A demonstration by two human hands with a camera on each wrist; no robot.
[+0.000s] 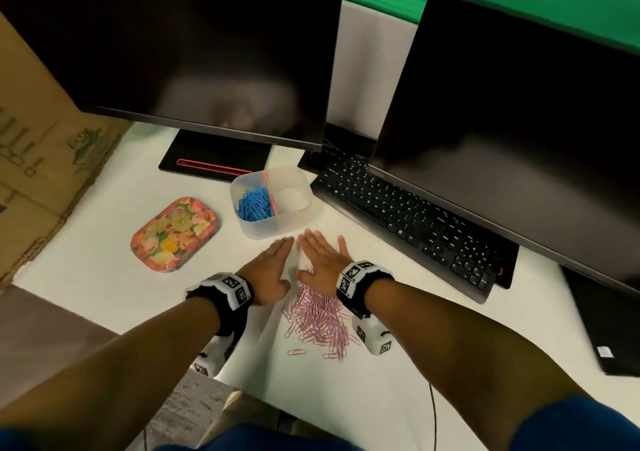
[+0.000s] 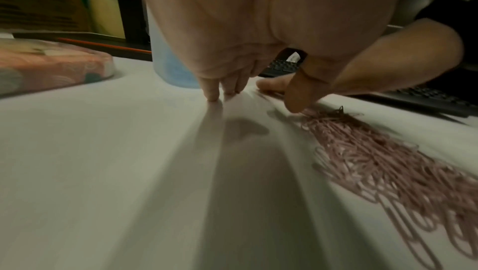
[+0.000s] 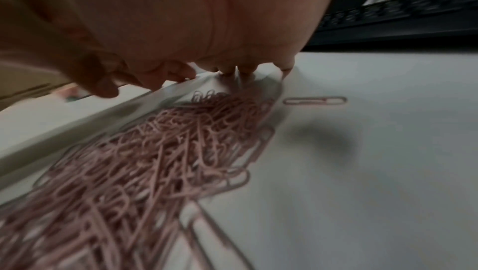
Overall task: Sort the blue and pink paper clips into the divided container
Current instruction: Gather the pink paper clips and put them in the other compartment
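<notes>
On the white bench (image 1: 104,277), both hands lie flat with fingers straight, side by side just in front of the divided container (image 1: 273,204). The left hand (image 1: 268,267) holds nothing; the right hand (image 1: 322,260) rests over the far end of the pink paper clips (image 1: 318,322). Blue paper clips (image 1: 254,204) fill the container's left compartment. A floral tray (image 1: 175,234) sits to its left.

Both hands lie palm-down with straight fingers, side by side and nearly touching, just short of the divided container (image 1: 273,201); the left hand (image 1: 268,270) has fingertips (image 2: 213,94) on the worktop (image 1: 104,298), the right hand (image 1: 320,260) likewise, forearms stretched forward
</notes>
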